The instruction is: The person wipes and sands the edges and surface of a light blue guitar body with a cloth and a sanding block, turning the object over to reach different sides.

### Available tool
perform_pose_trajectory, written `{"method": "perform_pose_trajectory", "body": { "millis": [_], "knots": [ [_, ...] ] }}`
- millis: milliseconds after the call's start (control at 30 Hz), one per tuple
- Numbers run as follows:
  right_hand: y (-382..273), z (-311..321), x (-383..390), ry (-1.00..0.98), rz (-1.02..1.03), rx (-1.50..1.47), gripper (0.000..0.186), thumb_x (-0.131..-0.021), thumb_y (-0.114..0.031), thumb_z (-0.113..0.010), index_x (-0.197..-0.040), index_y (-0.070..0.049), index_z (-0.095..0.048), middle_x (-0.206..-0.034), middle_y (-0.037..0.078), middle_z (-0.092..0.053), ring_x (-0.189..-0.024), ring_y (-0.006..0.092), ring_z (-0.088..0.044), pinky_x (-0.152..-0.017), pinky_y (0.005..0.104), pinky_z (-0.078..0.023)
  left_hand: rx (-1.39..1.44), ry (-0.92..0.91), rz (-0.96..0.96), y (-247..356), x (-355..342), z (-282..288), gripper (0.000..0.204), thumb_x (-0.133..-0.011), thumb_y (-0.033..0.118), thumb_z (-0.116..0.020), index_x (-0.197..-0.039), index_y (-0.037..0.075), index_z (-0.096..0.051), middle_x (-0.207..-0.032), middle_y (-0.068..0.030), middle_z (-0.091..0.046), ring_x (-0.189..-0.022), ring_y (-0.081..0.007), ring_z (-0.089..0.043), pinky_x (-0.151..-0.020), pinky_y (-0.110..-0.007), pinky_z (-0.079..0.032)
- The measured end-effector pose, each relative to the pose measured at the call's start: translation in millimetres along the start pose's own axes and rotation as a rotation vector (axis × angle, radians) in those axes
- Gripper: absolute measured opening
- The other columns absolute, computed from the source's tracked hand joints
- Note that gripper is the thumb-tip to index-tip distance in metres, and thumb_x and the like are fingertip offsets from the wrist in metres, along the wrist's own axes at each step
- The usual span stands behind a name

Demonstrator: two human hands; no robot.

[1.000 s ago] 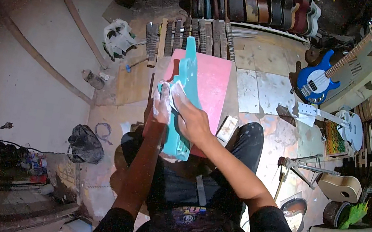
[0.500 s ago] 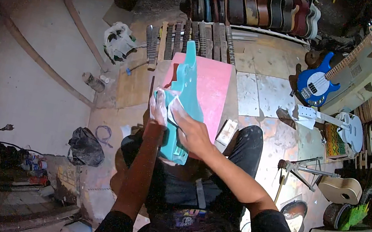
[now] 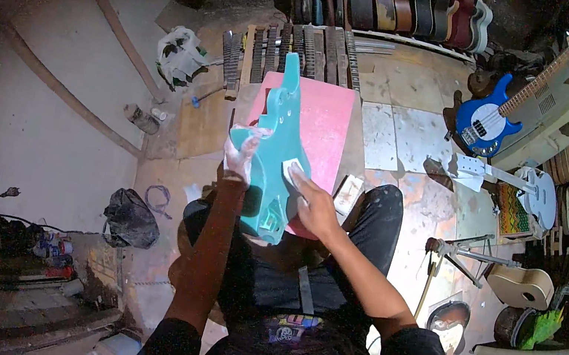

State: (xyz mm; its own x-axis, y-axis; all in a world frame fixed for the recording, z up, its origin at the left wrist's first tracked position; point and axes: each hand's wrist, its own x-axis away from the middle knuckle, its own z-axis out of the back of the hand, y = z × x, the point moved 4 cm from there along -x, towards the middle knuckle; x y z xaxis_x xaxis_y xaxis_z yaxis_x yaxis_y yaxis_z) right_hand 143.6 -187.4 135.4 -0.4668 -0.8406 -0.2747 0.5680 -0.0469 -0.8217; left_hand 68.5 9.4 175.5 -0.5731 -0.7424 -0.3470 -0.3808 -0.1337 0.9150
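A turquoise electric guitar body (image 3: 270, 168) is held tilted on edge above my lap, its long horn pointing away from me. My left hand (image 3: 240, 157), dusted white, grips its left edge with the fingers wrapped over. In my right hand (image 3: 313, 210) is a small folded white sheet (image 3: 291, 170), pressed against the right part of the body's face. Whether the sheet is paper or cloth, I cannot tell.
Beneath the body lies a pink board (image 3: 328, 121). Several guitar necks (image 3: 312, 54) line up beyond it, with a rack of guitars (image 3: 396, 4) behind. At right are a blue bass (image 3: 489, 121), a stand (image 3: 463, 254) and a white block (image 3: 349, 194) by my knee. A black bag (image 3: 131, 218) sits left.
My right hand has moved right and slightly nearer with the white sheet, away from my left hand. The guitar body has shifted slightly, and more of its face shows.
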Motion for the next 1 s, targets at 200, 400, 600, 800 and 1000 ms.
{"method": "perform_pose_trajectory", "body": {
  "millis": [200,400,600,800,1000],
  "knots": [
    [0.3,5.1,-1.9,0.062,-0.084,-0.163,0.067,-0.080,0.005,-0.049,-0.146,-0.010,-0.048,-0.149,0.019,-0.047,-0.132,0.0384,-0.051,-0.111,0.0395,-0.041,-0.202,-0.138,-0.025,-6.0,8.2,-21.0,0.062,-0.072,0.007,-0.086,-0.125,0.002,-0.054,-0.121,-0.0123,-0.063,-0.109,-0.0207,-0.062,-0.097,-0.036,-0.049],
    [-40.3,0.8,23.6,-0.091,-0.050,-0.102,0.069,-0.080,0.009,-0.051,-0.147,-0.006,-0.045,-0.153,0.022,-0.039,-0.134,0.0377,-0.048,-0.111,0.0400,-0.042,-0.281,-0.088,0.026,1.8,12.0,-38.0,0.065,-0.077,0.017,-0.085,-0.131,0.006,-0.050,-0.120,-0.0092,-0.060,-0.108,-0.0195,-0.059,-0.093,-0.037,-0.050],
    [-47.8,0.5,79.8,-0.260,0.187,-0.003,0.064,-0.080,0.006,-0.053,-0.141,-0.015,-0.054,-0.140,0.014,-0.056,-0.112,0.0366,-0.064,-0.091,0.0438,-0.057,-0.227,-0.085,0.150,-2.7,4.9,-21.1,0.065,-0.079,0.018,-0.086,-0.130,0.004,-0.050,-0.122,-0.0103,-0.062,-0.107,-0.0200,-0.062,-0.094,-0.035,-0.051],
    [-52.9,16.3,35.8,-0.004,0.107,-0.019,0.056,-0.081,0.003,-0.057,-0.135,-0.013,-0.059,-0.131,0.017,-0.062,-0.103,0.0393,-0.066,-0.085,0.0460,-0.057,-0.149,0.009,0.063,-23.7,-1.8,-3.8,0.064,-0.075,0.011,-0.085,-0.127,0.005,-0.049,-0.119,-0.0092,-0.062,-0.099,-0.0188,-0.063,-0.084,-0.034,-0.054],
    [-55.1,-28.2,90.0,-0.257,0.030,0.018,0.057,-0.081,0.000,-0.059,-0.137,-0.014,-0.057,-0.131,0.013,-0.063,-0.100,0.0395,-0.066,-0.084,0.0459,-0.057,-0.168,0.015,0.020,-26.6,-13.0,11.0,0.067,-0.074,0.008,-0.084,-0.130,0.004,-0.046,-0.122,-0.0092,-0.061,-0.097,-0.0184,-0.063,-0.081,-0.033,-0.055]
  ]
}}
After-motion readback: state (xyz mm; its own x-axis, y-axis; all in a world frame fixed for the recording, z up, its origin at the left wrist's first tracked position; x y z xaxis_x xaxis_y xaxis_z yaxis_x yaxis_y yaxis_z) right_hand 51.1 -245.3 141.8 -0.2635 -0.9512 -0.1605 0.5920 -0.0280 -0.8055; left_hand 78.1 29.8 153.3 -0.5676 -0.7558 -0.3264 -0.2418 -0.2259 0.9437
